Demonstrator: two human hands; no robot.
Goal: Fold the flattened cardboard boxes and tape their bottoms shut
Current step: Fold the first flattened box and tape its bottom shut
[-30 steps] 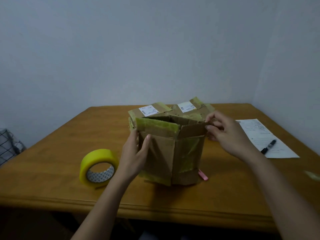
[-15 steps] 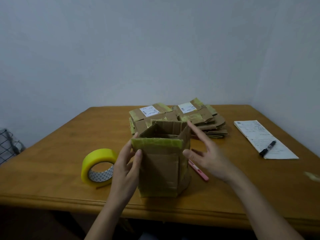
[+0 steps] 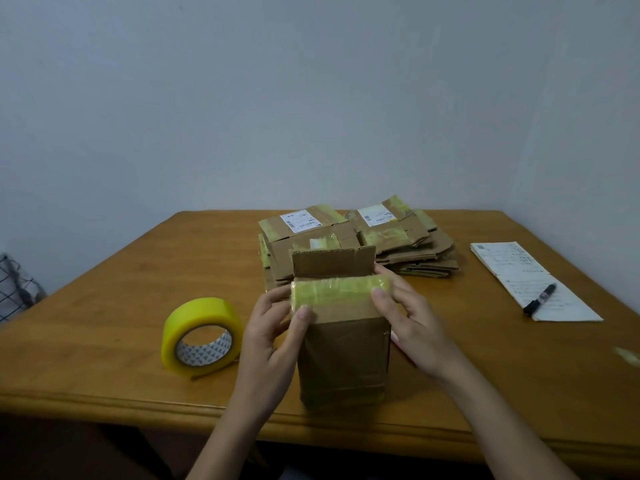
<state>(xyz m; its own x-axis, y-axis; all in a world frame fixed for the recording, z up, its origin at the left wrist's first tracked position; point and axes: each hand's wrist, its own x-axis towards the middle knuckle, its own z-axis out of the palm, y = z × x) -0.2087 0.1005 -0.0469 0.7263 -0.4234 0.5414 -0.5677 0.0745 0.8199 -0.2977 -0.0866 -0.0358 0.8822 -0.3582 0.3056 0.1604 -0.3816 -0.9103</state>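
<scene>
The cardboard box is stood upright near the front edge of the table, squared into a rectangular tube, whereas a second ago it was still skewed into a diamond shape and set further back. Its near top flap, covered in old yellowish tape, is now folded down toward the person, while the far flap is left standing; half a second ago the top was wide open and the inside could be seen. The left hand is wrapped round the box's left top corner, its thumb laid on the front face. The right hand, which was open beside the box half a second ago, is now closed on the right top corner, thumb pressed onto the taped flap and fingers behind. From this it is judged that the forming step is nearly done and the flaps of this end are being closed, so that taping can follow; no fresh tape is seen on it yet.

Just to the left, the yellow tape roll is stood on edge, untouched. Behind the box, two stacks of flattened boxes are left waiting, so most of the task is judged to remain. Well to the right, a paper sheet is laid with a black marker on it.
</scene>
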